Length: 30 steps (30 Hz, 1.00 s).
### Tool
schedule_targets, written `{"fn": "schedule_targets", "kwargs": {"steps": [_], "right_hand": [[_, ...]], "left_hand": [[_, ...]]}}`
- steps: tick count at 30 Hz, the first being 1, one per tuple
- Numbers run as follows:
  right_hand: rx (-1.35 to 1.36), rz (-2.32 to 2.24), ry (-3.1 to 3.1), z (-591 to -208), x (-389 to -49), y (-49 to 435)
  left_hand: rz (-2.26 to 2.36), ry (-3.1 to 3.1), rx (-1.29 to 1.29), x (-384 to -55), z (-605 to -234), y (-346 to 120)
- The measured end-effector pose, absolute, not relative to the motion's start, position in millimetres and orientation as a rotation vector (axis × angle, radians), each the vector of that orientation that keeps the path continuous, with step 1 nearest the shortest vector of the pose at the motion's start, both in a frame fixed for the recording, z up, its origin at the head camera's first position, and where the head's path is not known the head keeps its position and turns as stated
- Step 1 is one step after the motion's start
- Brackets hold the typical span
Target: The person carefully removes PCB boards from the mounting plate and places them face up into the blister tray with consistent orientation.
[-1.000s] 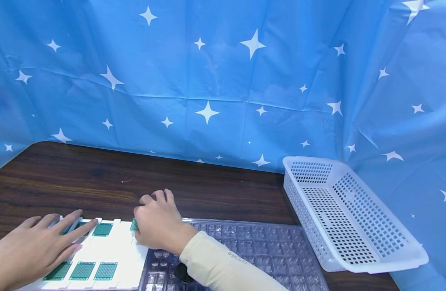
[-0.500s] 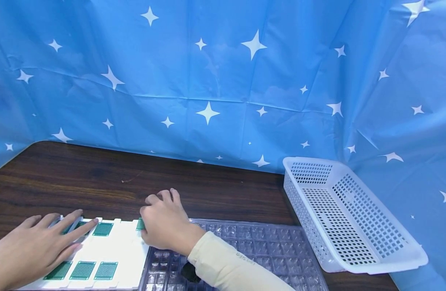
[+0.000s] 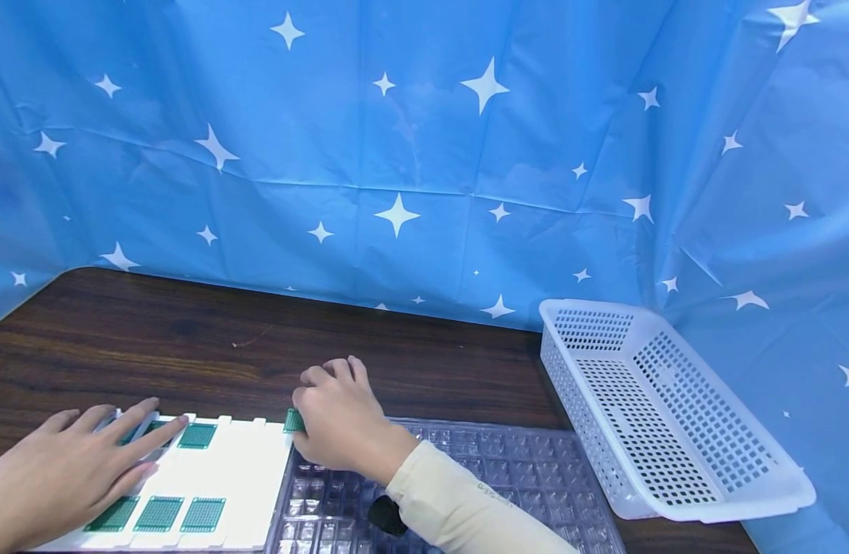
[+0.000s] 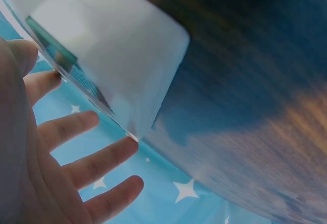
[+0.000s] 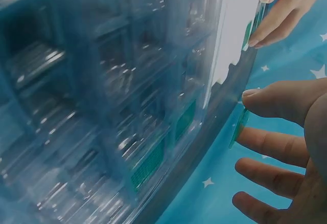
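Observation:
My right hand (image 3: 348, 423) pinches a small green perforated circuit board (image 3: 295, 421) between thumb and index finger; the right wrist view shows this board (image 5: 239, 128) edge-on. It hangs over the back corner where the white plate (image 3: 244, 477) meets the clear compartment tray (image 3: 528, 469). My left hand (image 3: 85, 469) rests spread over the white plate's left part, fingers straight. Several green boards sit on the plate, among them a back-row board (image 3: 197, 435) and a front-row board (image 3: 202, 515); the left hand partly covers others.
Two green boards lie in tray compartments in the right wrist view, a nearer board (image 5: 148, 165) and a farther board (image 5: 185, 120). A white perforated basket (image 3: 625, 477) stands at the right. Behind the dark wooden table (image 3: 154, 331) hangs a blue star-patterned curtain (image 3: 424, 154).
My right hand has moved right with the pinched circuit board, from above the white plate's back right toward the clear tray. The left hand has stayed in place.

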State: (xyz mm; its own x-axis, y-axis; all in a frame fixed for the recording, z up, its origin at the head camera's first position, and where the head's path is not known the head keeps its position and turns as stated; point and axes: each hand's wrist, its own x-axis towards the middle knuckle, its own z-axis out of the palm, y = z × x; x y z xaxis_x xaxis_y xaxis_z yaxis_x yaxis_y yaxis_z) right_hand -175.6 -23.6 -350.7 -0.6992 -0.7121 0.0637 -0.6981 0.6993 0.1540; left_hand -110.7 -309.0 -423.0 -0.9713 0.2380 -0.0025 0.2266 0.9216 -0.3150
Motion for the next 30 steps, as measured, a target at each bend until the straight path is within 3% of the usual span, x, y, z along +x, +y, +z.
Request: {"fn": "schedule_targets", "kwargs": {"steps": [30], "right_hand": [[1.104, -0.094, -2.849, -356, -187, 16]], "left_hand": [[0.495, -3.058, -0.378, -112, -423, -311]]}}
